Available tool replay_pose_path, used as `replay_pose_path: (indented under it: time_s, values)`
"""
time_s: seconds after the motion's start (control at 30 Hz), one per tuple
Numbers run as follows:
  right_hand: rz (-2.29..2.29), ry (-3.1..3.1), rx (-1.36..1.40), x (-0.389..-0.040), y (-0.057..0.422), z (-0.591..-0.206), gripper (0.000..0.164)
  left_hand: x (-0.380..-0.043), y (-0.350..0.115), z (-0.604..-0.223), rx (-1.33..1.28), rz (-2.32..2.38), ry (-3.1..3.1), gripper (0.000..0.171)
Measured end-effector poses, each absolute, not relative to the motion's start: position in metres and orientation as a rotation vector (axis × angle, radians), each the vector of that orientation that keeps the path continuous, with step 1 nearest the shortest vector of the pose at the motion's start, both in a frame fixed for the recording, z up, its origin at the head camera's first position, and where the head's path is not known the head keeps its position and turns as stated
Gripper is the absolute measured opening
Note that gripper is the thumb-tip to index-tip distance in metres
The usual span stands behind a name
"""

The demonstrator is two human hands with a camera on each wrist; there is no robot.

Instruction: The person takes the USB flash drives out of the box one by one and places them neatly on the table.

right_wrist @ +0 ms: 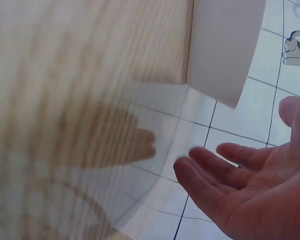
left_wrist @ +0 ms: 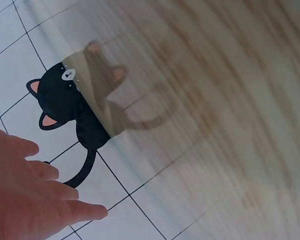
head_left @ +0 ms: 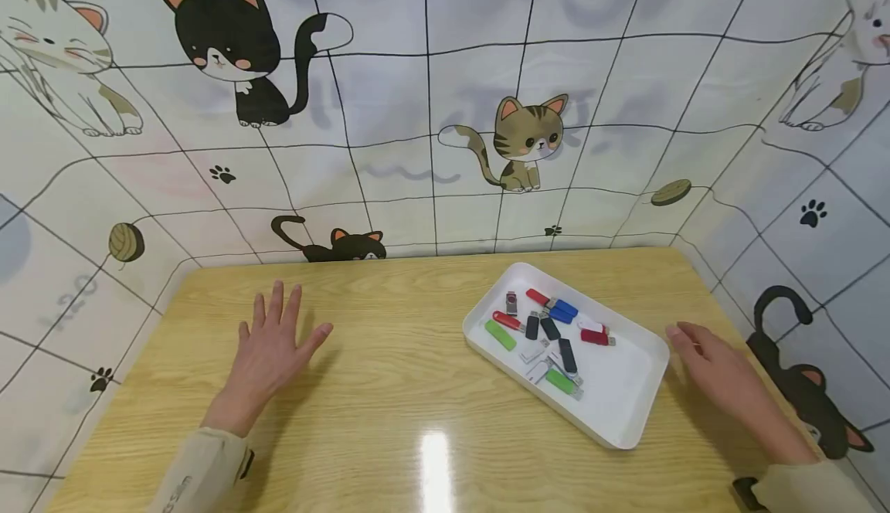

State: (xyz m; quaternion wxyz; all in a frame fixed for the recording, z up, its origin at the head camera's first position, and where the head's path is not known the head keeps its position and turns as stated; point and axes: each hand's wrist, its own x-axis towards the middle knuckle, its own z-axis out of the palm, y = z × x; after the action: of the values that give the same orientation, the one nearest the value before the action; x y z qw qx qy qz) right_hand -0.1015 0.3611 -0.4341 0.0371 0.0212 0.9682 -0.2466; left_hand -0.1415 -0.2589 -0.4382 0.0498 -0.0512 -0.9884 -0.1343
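A white tray (head_left: 626, 389) stands on the right part of the wooden table, holding several USB flash drives. Among them are a green one (head_left: 500, 334), a dark red one (head_left: 594, 336), a blue one (head_left: 562, 312) and a black one (head_left: 567, 356). My right hand (head_left: 726, 378) is just beyond the tray's right end, fingers loosely bent and holding nothing; the right wrist view shows the tray wall (right_wrist: 222, 50) close to the fingertips. Over on the left, my left hand (head_left: 267, 343) is spread palm down above the table, far from the tray, with nothing in it.
The light wooden table (head_left: 389, 389) ends at a back wall (head_left: 389, 111) covered in a cat-patterned sheet. More of the same sheet encloses the left and right sides. A bright light reflection lies on the tabletop near the front.
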Motion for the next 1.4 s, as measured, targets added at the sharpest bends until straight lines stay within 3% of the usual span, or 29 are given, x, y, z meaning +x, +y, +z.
replay_pose_path:
  time_s: [0.27, 0.77, 1.4]
  values:
    - [-0.675, 2.852, 0.217, -0.097, 0.348, -0.435, 0.082, -0.143, -0.256, -0.439, -0.116, -0.606, -3.013, 0.090]
    - [-0.854, 2.857, 0.197, -0.104, 0.346, -0.440, 0.045, -0.143, -0.239, -0.436, -0.079, -0.863, -2.914, 0.084]
    - [-0.844, 2.925, -0.032, -0.130, 0.343, -0.432, 0.034, -0.147, -0.198, -0.436, -0.144, -1.215, -2.877, 0.081]
